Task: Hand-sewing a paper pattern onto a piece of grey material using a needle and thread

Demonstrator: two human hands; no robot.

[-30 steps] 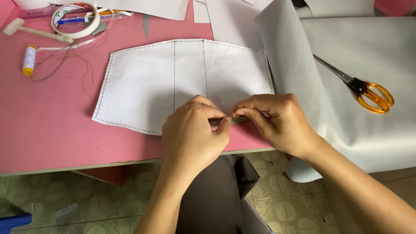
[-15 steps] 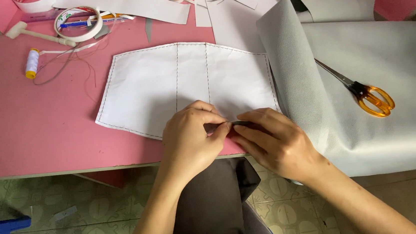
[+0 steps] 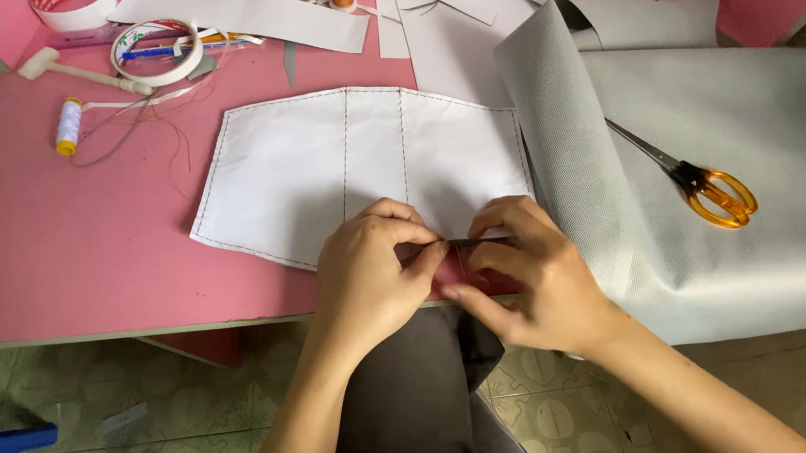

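Left hand (image 3: 368,268) and right hand (image 3: 523,269) meet at the pink table's (image 3: 27,259) near edge, fingertips pinching a thin dark strip (image 3: 468,243) taut over the stitched white panel's (image 3: 359,162) lower edge (likely to line it up). Orange-handled scissors (image 3: 701,186) rest on grey fabric (image 3: 764,127) rightward.

Bright, even overhead light, soft shadows, sharp focus, slight wide-angle bending at edges.

white stitched panel (image 3: 320,166), flat (pink tabletop)
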